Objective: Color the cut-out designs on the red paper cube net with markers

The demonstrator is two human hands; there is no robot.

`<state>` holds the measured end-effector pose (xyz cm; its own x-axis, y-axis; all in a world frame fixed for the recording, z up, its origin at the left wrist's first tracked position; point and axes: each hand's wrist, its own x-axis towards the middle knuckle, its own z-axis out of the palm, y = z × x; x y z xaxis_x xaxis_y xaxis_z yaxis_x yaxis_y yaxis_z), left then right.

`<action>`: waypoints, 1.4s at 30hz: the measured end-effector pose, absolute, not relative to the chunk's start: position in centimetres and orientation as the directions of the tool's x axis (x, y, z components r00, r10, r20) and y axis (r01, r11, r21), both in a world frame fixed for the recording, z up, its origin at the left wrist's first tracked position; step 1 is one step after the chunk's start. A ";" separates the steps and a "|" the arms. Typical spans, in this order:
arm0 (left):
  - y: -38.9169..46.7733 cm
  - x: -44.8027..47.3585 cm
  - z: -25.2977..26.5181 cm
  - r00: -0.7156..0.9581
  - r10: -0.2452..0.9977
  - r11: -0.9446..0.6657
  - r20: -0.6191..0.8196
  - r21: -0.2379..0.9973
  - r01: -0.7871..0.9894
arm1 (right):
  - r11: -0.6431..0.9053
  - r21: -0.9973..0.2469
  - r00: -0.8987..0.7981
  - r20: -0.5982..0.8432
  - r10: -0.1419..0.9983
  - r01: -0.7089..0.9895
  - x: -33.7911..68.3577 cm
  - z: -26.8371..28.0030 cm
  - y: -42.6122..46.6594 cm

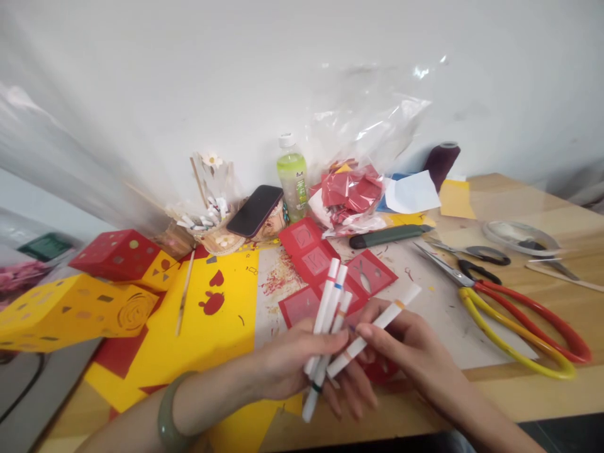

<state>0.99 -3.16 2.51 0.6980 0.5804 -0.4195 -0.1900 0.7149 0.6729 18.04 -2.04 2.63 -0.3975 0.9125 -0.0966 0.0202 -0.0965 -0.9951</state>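
Several white marker pens (325, 311) with coloured bands lie bunched in my left hand (302, 352), the thumb pressed across them. My right hand (401, 336) pinches one more white marker with orange bands (391, 311), tilted up to the right. Its lower end touches or nearly touches the bunch. A green bangle (172, 412) circles my left wrist. Just behind the hands lies a red cut-out paper net (314, 261) with patterned windows. Yellow paper (212, 352) bearing a red heart and an apple shape spreads to the left.
Large scissors with red and yellow handles (519, 314) lie at right, near a dark utility knife (391, 236). A drink bottle (293, 176), a phone (257, 211) and a plastic bag of red scraps (352, 192) stand along the wall. Red (113, 255) and yellow (66, 314) paper boxes sit at left.
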 end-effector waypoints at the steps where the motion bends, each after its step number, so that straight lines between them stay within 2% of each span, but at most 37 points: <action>1: -3.0 0.9 2.6 0.701 0.591 0.715 -0.398 0.661 -0.227 | -0.092 -0.995 -0.353 -0.103 0.930 0.049 18.1 2.9 -1.8; 4: -2.3 0.6 2.7 0.684 0.644 0.688 -0.342 0.650 -0.322 | -0.092 -0.987 -0.216 -0.119 0.969 0.132 18.3 3.5 -0.9; 8: -1.9 0.4 2.6 0.655 0.677 0.685 -0.335 0.612 -0.396 | 0.001 -0.952 -0.297 -0.095 0.950 0.307 17.6 3.2 0.2; 10: -1.8 0.5 2.4 0.635 0.682 0.695 -0.362 0.590 -0.410 | 0.078 -0.881 -0.305 -0.078 0.949 0.467 17.0 2.8 0.7; 12: -1.7 0.5 2.1 0.616 0.685 0.705 -0.390 0.567 -0.426 | 0.189 -0.706 -0.279 -0.012 0.960 0.683 16.5 2.6 1.1; 14: -1.5 0.6 1.8 0.574 0.710 0.691 -0.408 0.559 -0.458 | 0.305 -0.435 -0.287 0.108 0.952 0.847 16.2 2.8 1.6; 16: -1.3 0.5 1.8 0.505 0.763 0.642 -0.404 0.570 -0.513 | 0.371 -0.220 -0.327 0.215 0.921 0.902 16.2 3.3 2.0; 18: -1.1 0.5 1.8 0.437 0.816 0.577 -0.378 0.581 -0.574 | 0.401 -0.158 -0.342 0.303 0.889 0.902 16.3 3.9 2.1; 21: -0.9 0.3 2.1 0.390 0.849 0.528 -0.355 0.565 -0.635 | 0.472 -0.264 -0.348 0.406 0.845 0.841 16.6 4.5 1.7; 23: -0.7 0.3 2.3 0.374 0.859 0.510 -0.349 0.524 -0.682 | 0.524 -0.373 -0.385 0.386 0.838 0.766 16.5 4.5 1.2; 26: -0.6 0.2 2.9 0.334 0.882 0.459 -0.331 0.454 -0.763 | 0.488 -0.571 -0.474 0.187 0.861 0.661 16.2 4.5 0.5; 30: -0.7 0.1 4.0 0.346 0.895 0.439 -0.283 0.405 -0.802 | 0.258 -0.774 -0.513 -0.098 0.853 0.578 15.6 4.8 0.3; 33: -0.9 0.0 4.5 0.354 0.902 0.427 -0.249 0.387 -0.817 | 0.152 -0.834 -0.524 -0.181 0.832 0.530 15.2 5.2 0.3; 36: -0.9 0.1 4.7 0.318 0.904 0.414 -0.286 0.400 -0.818 | 0.149 -0.875 -0.563 -0.159 0.811 0.461 14.8 5.1 0.2; 39: -1.0 0.4 4.4 0.265 0.910 0.392 -0.319 0.456 -0.799 | 0.114 -0.902 -0.578 -0.166 0.799 0.417 14.3 4.6 0.2; 42: -1.3 0.8 4.0 0.200 0.942 0.318 -0.270 0.524 -0.790 | 0.058 -0.905 -0.586 -0.224 0.779 0.423 13.7 3.9 0.2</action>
